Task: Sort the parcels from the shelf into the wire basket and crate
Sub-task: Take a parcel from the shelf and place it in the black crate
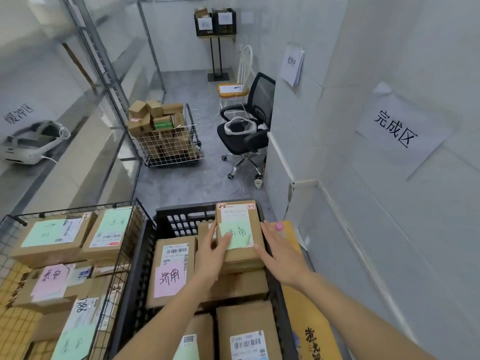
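A cardboard parcel (240,253) with a green note lies on top of other parcels at the far right of the black plastic crate (166,222). My left hand (211,258) rests on its left edge, thumb on the green note, fingers fairly straight. My right hand (280,253) lies flat against its right side with straight fingers. Beside it in the crate sits a parcel with a pink note (170,271). To the left, the black wire basket (130,229) holds several parcels with green and pink notes.
A metal shelf (85,152) runs along the left with a white headset (33,144) on it. Ahead, a white wire cart (168,149) is piled with boxes. A black office chair (246,126) stands to its right. A yellow box (311,320) lies right of the crate.
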`<action>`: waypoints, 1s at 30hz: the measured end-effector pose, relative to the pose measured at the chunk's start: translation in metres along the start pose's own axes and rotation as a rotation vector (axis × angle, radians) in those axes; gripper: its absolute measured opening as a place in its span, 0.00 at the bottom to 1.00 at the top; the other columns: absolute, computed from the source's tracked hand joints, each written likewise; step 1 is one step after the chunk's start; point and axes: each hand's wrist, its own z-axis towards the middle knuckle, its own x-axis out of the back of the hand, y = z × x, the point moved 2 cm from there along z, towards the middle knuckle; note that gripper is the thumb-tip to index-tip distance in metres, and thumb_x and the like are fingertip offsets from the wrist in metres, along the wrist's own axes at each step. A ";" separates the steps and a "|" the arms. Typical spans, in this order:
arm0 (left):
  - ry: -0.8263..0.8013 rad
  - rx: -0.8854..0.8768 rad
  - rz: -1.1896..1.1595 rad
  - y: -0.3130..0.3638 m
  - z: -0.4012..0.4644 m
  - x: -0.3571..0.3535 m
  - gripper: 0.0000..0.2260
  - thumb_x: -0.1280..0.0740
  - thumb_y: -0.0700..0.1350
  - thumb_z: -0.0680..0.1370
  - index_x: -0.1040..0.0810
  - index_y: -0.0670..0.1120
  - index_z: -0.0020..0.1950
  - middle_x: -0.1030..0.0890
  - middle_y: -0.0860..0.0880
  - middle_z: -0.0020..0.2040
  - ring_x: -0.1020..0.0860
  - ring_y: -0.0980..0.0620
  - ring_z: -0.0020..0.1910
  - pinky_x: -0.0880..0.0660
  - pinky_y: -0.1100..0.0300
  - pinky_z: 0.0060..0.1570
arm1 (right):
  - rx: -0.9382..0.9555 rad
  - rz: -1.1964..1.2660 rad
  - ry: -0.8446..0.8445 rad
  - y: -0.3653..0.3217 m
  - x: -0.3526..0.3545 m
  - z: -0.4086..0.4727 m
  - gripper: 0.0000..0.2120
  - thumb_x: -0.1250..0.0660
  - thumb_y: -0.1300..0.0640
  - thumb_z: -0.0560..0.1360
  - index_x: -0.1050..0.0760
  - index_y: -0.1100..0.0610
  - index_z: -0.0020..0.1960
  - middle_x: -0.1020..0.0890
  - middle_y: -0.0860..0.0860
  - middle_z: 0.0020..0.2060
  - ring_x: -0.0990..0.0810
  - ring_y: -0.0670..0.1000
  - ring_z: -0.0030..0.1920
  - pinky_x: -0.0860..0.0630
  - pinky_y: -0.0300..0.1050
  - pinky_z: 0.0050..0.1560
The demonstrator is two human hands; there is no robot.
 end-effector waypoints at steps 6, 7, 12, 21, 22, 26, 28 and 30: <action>-0.036 -0.024 0.017 0.004 0.001 0.002 0.28 0.33 0.55 0.81 0.39 0.62 0.79 0.23 0.54 0.66 0.26 0.52 0.65 0.27 0.56 0.59 | 0.006 0.035 -0.016 -0.002 0.005 -0.002 0.36 0.52 0.27 0.79 0.59 0.38 0.81 0.55 0.35 0.80 0.57 0.35 0.75 0.41 0.51 0.76; -0.049 -0.036 0.031 0.005 0.000 0.003 0.29 0.32 0.55 0.80 0.39 0.62 0.79 0.23 0.54 0.67 0.26 0.52 0.66 0.27 0.56 0.61 | 0.009 0.039 -0.015 -0.003 0.005 -0.003 0.36 0.52 0.26 0.79 0.60 0.37 0.81 0.55 0.34 0.80 0.55 0.36 0.76 0.39 0.52 0.76; -0.135 -0.180 0.227 0.008 -0.010 0.014 0.43 0.21 0.60 0.69 0.42 0.66 0.78 0.30 0.67 0.70 0.29 0.62 0.68 0.27 0.56 0.64 | 0.032 0.036 -0.014 -0.004 0.009 -0.006 0.35 0.52 0.26 0.78 0.60 0.35 0.80 0.53 0.34 0.80 0.51 0.41 0.80 0.37 0.52 0.75; -0.211 -0.208 0.308 0.014 -0.018 0.023 0.51 0.17 0.49 0.67 0.46 0.63 0.80 0.33 0.68 0.68 0.36 0.64 0.67 0.35 0.65 0.61 | 0.027 0.014 -0.009 -0.003 0.010 -0.006 0.35 0.50 0.28 0.79 0.57 0.38 0.81 0.50 0.36 0.81 0.48 0.44 0.80 0.34 0.55 0.73; -0.213 -0.198 0.315 0.014 -0.016 0.022 0.51 0.17 0.50 0.67 0.46 0.63 0.81 0.32 0.66 0.70 0.35 0.63 0.67 0.35 0.62 0.62 | 0.025 0.015 -0.010 -0.003 0.010 -0.006 0.35 0.50 0.28 0.79 0.56 0.38 0.81 0.49 0.37 0.81 0.47 0.45 0.80 0.33 0.55 0.73; -0.201 -0.171 0.332 0.015 -0.017 0.023 0.51 0.18 0.53 0.67 0.47 0.64 0.81 0.32 0.63 0.74 0.36 0.62 0.69 0.36 0.57 0.65 | 0.017 0.029 -0.015 -0.005 0.011 -0.006 0.34 0.48 0.30 0.80 0.55 0.38 0.81 0.48 0.38 0.81 0.44 0.47 0.80 0.30 0.56 0.71; -0.204 -0.166 0.332 0.016 -0.018 0.022 0.51 0.18 0.52 0.68 0.48 0.63 0.81 0.33 0.63 0.74 0.37 0.62 0.69 0.37 0.58 0.65 | 0.016 0.013 -0.014 -0.006 0.011 -0.007 0.34 0.48 0.30 0.79 0.56 0.37 0.80 0.47 0.38 0.81 0.41 0.47 0.79 0.27 0.55 0.69; -0.200 -0.175 0.343 0.018 -0.020 0.021 0.51 0.18 0.54 0.67 0.47 0.63 0.81 0.34 0.62 0.75 0.36 0.60 0.71 0.36 0.57 0.65 | 0.015 -0.035 -0.015 -0.007 0.014 -0.007 0.34 0.48 0.31 0.80 0.55 0.39 0.81 0.46 0.39 0.81 0.40 0.48 0.79 0.26 0.55 0.67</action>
